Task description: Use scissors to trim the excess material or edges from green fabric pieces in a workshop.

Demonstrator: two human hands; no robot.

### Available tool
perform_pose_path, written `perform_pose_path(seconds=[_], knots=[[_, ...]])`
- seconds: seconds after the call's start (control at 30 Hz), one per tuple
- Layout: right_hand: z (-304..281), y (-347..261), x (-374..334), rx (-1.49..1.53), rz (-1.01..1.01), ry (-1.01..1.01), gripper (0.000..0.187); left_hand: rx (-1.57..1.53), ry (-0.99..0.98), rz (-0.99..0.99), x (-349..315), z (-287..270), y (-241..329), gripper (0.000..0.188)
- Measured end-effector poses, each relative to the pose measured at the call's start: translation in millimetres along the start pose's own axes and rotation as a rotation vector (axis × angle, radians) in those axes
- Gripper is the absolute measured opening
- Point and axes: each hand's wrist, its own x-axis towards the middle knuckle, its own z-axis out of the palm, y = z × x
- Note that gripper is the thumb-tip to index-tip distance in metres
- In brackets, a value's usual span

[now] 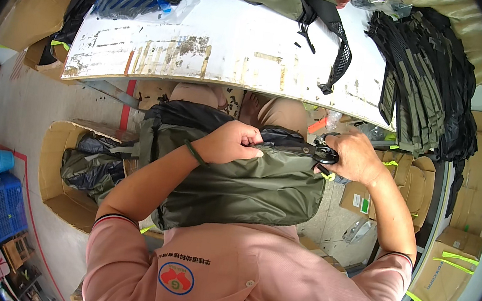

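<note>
An olive-green bag (231, 185) with a dark lining lies across my lap, its seamed upper edge facing the table. My left hand (227, 143) pinches that edge between thumb and fingers, near the middle. At the bag's right end, my right hand (353, 156) is closed around what look like black-handled scissors (325, 154); their blades cannot be made out clearly. Just below those fingers hangs a small yellow-green pull (327, 175), close to the bag's corner.
Ahead stands a white, tape-marked table (229, 42) with bag parts and a black mesh strap (342, 58). Layered olive and black straps (420, 88) hang over its right side. An open carton (63, 201) holding bags stands at left; more cartons (447, 269) stand at right.
</note>
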Motion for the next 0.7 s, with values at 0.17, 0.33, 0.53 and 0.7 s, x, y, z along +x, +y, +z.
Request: perform_pose_path(seconds=[0.17, 0.33, 0.53, 0.7], knots=[[-11, -11, 4, -0.026, -0.050, 0.001, 0.036, 0.039, 0.032, 0.064, 0, 0, -1, 0.019], [-8, -13, 11, -0.003, -0.085, 0.022, 0.035, 0.017, 0.031, 0.119, -2, 1, 1, 0.031], [-8, -10, 12, 0.002, -0.008, -0.061, 0.034, 0.036, 0.034, 0.134, -1, 1, 1, 0.033], [-12, -16, 18, 0.012, -0.125, 0.067, 0.035, 0.074, 0.041, 0.122, -2, 2, 6, 0.035]])
